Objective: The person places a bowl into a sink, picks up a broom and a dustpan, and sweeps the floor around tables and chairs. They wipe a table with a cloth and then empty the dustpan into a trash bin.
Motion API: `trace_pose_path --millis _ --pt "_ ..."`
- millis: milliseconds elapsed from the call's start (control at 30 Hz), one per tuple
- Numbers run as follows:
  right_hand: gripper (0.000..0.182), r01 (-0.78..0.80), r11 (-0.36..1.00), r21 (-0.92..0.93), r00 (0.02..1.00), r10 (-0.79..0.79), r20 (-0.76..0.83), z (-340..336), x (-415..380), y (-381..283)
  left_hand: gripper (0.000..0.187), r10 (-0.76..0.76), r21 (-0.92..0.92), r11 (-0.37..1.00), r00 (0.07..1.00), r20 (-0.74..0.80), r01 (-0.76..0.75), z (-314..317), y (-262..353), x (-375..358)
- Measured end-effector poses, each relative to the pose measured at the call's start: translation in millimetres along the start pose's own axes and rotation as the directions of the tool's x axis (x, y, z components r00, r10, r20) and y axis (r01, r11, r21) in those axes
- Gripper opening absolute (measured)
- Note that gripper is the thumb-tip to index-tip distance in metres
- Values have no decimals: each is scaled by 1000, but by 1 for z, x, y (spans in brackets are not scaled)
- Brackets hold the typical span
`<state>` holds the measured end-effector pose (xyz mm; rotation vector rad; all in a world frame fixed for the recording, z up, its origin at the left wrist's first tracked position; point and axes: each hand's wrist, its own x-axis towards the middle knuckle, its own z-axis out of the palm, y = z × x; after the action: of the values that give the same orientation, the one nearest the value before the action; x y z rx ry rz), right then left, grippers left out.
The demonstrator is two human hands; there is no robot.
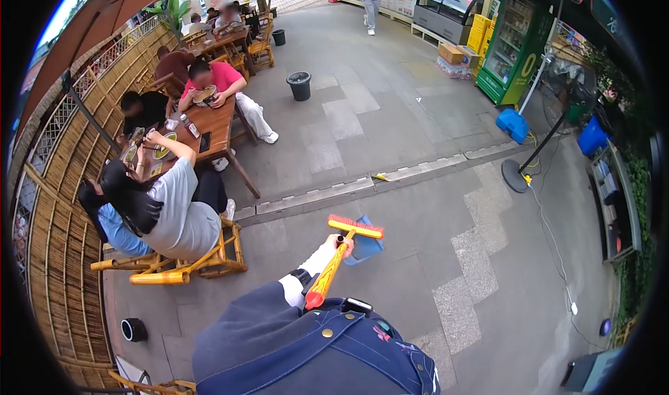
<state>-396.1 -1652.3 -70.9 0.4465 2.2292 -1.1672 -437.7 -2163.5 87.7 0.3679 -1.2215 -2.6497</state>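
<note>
Outdoors on a paved eating area, head view only. One hand (339, 242) is extended forward and clenched around the handle of a small broom (345, 245), orange-yellow handle with a red tip near the body, red bristles on a yellow head. The sleeve is dark blue over a white cuff; from its position it is probably the left hand, though the fisheye makes that uncertain. The other hand is not in view.

A blue dustpan (364, 245) sits just behind the broom head, touching it; whether the same hand carries it cannot be told. Both hang above the grey paving, just short of a drain channel (327, 193) crossing the ground.

Left of the hand, a person in a grey shirt (182, 210) sits on a bamboo chair (202, 259) at a wooden table (209, 126) with bowls; more diners sit along it. A black bin (299, 85) stands well apart. At right, a standing fan (536, 144) and a green drinks fridge (512, 46).
</note>
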Motion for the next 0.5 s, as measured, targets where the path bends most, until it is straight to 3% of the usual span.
trace_pose_path --millis 33,67,100,133,167,200,233,300,400,500 --pt "29 15 1000 11 1000 -15 27 -14 18 -18 9 -197 -409 896 980 -23 171 0 0 24" --pt "29 27 999 25 998 -28 53 -29 36 -34 14 -383 -745 603 923 43 285 2 -4 41" --pt "29 42 998 41 996 -45 81 -43 54 -53 14 -377 -752 599 925 35 273 9 -5 54" --pt "29 59 997 56 992 -65 107 -55 74 -74 15 -188 -275 950 973 -136 145 22 -2 65" --pt "29 83 993 81 987 -93 130 -67 97 -97 16 67 308 951 983 -173 -11 33 0 77" --pt "29 108 989 105 981 -123 148 -76 122 -122 9 -46 81 995 996 -75 52 48 13 92" --pt "29 130 984 125 977 -148 154 -84 146 -147 9 -36 70 997 996 -83 41 54 14 110" --pt "23 163 974 157 975 -183 125 -85 199 -204 13 101 554 826 994 42 -107 63 11 145" --pt "13 326 909 260 944 -330 -28 -84 205 -293 17 4 490 872 1000 -21 7 94 20 192" --pt "6 332 893 304 939 -284 -193 -88 219 -282 22 -32 478 878 999 1 27 112 8 255"
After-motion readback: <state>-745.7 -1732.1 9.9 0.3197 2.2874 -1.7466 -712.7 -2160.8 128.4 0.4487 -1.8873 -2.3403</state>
